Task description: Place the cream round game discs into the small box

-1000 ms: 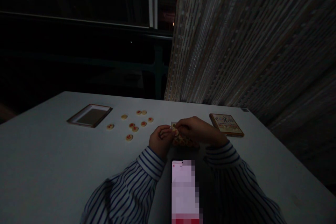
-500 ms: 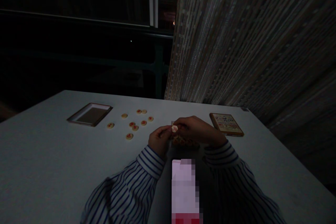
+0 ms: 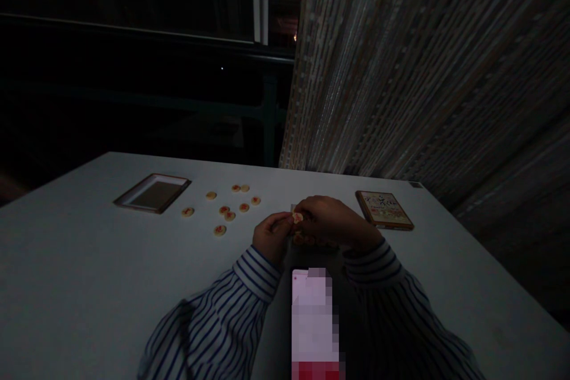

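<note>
Between my two hands is a round, pale xiangqi piece (image 3: 297,218) with a red character on its face. My left hand (image 3: 269,236) pinches its left side with thumb and finger. From the right, my right hand (image 3: 335,219) curls over the same piece, its fingers closed against it and partly hidden. Below the right hand several more xiangqi pieces (image 3: 307,240) lie grouped together, mostly in shadow and partly covered. To the left, several loose xiangqi pieces (image 3: 244,208) are scattered on the white table (image 3: 89,285), most showing red characters.
An open, shallow box tray (image 3: 155,195) lies at the far left of the table. At the right is a box lid (image 3: 385,211) with printed decoration. A lit phone (image 3: 312,314) lies in front of me, between my forearms. Beyond the table hangs a string curtain (image 3: 356,71).
The piece between my fingers has tilted slightly, and my right fingers have shifted a little over it. The scattered pieces, tray, lid and phone have stayed put.
</note>
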A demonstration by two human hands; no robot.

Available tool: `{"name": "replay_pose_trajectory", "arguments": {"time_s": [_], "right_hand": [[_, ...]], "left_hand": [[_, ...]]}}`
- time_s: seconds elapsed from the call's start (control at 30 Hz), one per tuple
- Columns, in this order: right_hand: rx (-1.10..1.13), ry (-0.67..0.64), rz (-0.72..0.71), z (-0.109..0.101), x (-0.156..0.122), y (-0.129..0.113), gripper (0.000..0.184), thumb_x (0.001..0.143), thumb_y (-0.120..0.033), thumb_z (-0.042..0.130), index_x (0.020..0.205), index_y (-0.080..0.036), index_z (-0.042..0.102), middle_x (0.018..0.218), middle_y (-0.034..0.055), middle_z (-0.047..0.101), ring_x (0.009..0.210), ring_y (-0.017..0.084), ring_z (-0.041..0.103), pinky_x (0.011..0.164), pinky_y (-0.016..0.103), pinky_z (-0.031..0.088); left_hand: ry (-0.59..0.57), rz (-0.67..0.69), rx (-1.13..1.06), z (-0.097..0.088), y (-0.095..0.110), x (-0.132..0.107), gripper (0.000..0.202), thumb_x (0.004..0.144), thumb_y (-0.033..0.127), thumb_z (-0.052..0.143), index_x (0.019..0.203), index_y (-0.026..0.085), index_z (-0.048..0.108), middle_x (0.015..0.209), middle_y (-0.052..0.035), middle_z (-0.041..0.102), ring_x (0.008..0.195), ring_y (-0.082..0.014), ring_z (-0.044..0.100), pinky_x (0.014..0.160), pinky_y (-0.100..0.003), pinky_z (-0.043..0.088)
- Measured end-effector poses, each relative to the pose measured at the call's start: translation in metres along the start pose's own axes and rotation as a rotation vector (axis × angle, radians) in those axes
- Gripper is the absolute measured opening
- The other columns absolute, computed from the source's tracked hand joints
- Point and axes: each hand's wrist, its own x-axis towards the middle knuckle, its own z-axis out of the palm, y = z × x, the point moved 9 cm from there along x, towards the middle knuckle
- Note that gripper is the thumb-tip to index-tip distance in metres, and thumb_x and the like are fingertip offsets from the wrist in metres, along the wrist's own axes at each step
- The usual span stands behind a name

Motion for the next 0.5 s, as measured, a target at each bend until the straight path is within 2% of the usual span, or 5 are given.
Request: {"name": "replay_pose_trajectory", "arguments": {"time_s": [0.23, 0.4, 0.5], "right_hand": [[-0.024, -0.035, 0.022, 0.002, -0.002, 0.005, 0.024, 0.079, -0.029, 0.051, 0.097, -0.018, 0.063, 0.088, 0.0064, 0.065, 0.079, 0.017, 0.056, 0.064, 0.025, 0.034], [-0.035, -0.071, 0.096, 0.003, -0.004, 0.020, 0.023, 0.075, -0.027, 0.051, 0.092, -0.017, 0.064, 0.085, 0.0065, 0.065, 0.074, 0.016, 0.056, 0.060, 0.025, 0.034], [-0.048, -0.120, 0.152, 0.008, -0.006, 0.033, 0.023, 0.073, -0.025, 0.051, 0.091, -0.016, 0.064, 0.084, 0.0070, 0.066, 0.073, 0.016, 0.057, 0.059, 0.025, 0.034]], "left_hand": [[0.005, -0.011, -0.023, 0.001, -0.002, 0.001, 0.018, 0.059, 0.027, 0.068, 0.072, 0.016, 0.065, 0.065, -0.0031, 0.069, 0.063, -0.0164, 0.065, 0.064, -0.029, 0.054], [0.075, -0.005, -0.038, -0.008, -0.010, 0.006, 0.015, 0.058, 0.027, 0.067, 0.068, 0.016, 0.063, 0.060, -0.0021, 0.067, 0.058, -0.0146, 0.063, 0.060, -0.027, 0.052], [0.076, -0.004, -0.017, -0.011, -0.014, 0.008, 0.018, 0.058, 0.028, 0.067, 0.069, 0.015, 0.063, 0.061, -0.0020, 0.066, 0.059, -0.0147, 0.063, 0.060, -0.027, 0.052]]}}
